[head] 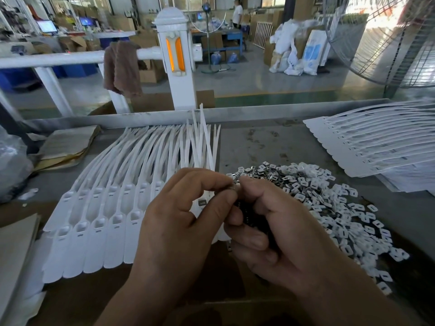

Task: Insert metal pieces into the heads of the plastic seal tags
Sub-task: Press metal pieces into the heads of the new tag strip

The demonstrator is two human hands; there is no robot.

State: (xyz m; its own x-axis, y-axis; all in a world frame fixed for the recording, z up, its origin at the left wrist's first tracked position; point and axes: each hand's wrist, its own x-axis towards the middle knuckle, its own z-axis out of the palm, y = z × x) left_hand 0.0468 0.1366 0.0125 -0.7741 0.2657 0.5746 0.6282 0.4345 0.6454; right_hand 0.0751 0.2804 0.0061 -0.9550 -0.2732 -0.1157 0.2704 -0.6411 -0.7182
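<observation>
Head view shows the left hand (pixel 179 222) and right hand (pixel 277 231) meeting above the bench (pixel 270 142), fingertips together pinching a metal piece (pixel 235 186). The right hand's curled fingers also hold dark pieces. White seal tags (pixel 101 208) lie fanned at left, with the pile of metal pieces (pixel 306 184) at right.

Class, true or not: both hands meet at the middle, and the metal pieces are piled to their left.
Wrong side: the head view shows the metal pieces piled right of the left hand and right hand, which do meet at the middle.
</observation>
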